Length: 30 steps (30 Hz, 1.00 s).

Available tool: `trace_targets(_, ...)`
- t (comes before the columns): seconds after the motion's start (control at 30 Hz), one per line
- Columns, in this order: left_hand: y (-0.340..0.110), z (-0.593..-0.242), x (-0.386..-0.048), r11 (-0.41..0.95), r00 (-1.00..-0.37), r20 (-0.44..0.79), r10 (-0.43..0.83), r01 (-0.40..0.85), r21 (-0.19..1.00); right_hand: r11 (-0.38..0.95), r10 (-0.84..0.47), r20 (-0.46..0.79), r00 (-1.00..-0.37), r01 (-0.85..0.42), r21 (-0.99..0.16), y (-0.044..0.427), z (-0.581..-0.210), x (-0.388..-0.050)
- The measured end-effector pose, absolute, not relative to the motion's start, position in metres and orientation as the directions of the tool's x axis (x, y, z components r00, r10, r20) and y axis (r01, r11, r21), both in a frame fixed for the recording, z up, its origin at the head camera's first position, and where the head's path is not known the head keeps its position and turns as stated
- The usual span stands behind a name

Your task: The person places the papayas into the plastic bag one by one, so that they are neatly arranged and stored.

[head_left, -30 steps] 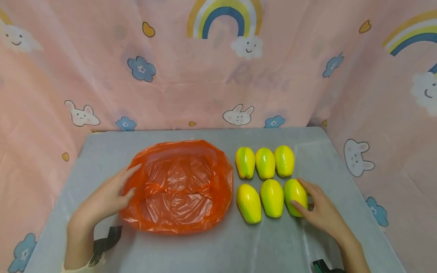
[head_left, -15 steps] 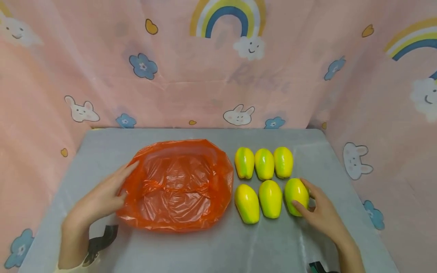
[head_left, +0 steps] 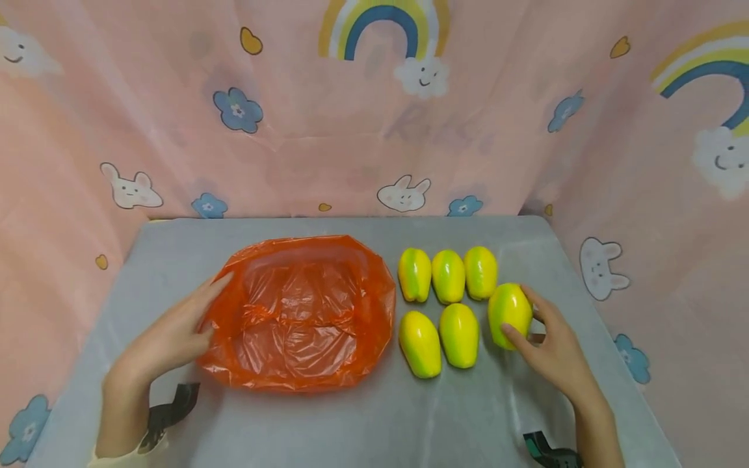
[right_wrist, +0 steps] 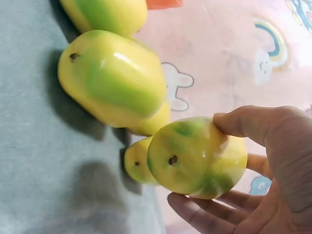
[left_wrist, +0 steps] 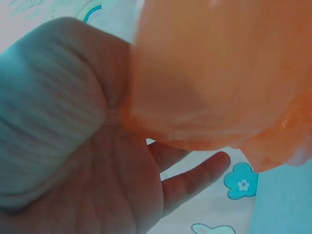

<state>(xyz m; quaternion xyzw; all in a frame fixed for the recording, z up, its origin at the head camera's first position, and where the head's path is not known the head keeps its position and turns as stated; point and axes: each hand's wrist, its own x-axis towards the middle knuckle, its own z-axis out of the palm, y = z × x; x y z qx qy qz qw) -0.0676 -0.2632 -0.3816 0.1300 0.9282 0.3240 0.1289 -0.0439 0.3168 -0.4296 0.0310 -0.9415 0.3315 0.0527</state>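
Held yellow-green fruit (head_left: 508,315), clear of the table (head_left: 363,429), pinched between the thumb and fingers of my right hand (head_left: 552,351), which reaches in from 4 o'clock (12 o'clock being away from me). Toward 10 o'clock a back row of three fruits (head_left: 448,276) rests on the table; toward 8 to 9 o'clock lies a front pair (head_left: 459,336). Farther off, at 9 o'clock, an orange plastic bag (head_left: 377,305) stands wide-mouthed, no fruit visible inside. At its own 9 o'clock edge my left hand (head_left: 166,338) touches the film, fingers loosely spread, gripping nothing that I can see. Stage, as I judge it: early; one fruit is picked up, five are untouched. A pink printed curtain (head_left: 328,162) hangs at 12 o'clock.
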Motion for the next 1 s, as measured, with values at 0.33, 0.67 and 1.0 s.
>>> trace_targets(0.33,-0.258,-0.381,-0.071,0.759,-0.934,-0.133,0.332,0.180,0.626,0.678,-0.055,0.200,-0.978,-0.184,-0.711,0.291,-0.419,-0.059)
trace_targets(0.67,-0.257,-0.388,-0.076,0.710,-0.934,-0.072,0.350,0.214,0.671,0.703,-0.107,0.167,-0.980,-0.193,-0.684,0.260,-0.407,-0.073)
trace_targets(1.0,-0.264,-0.390,-0.071,0.713,-0.935,-0.087,0.343,0.199,0.672,0.634,-0.188,0.113,-0.976,-0.208,-0.745,0.225,-0.398,-0.085)
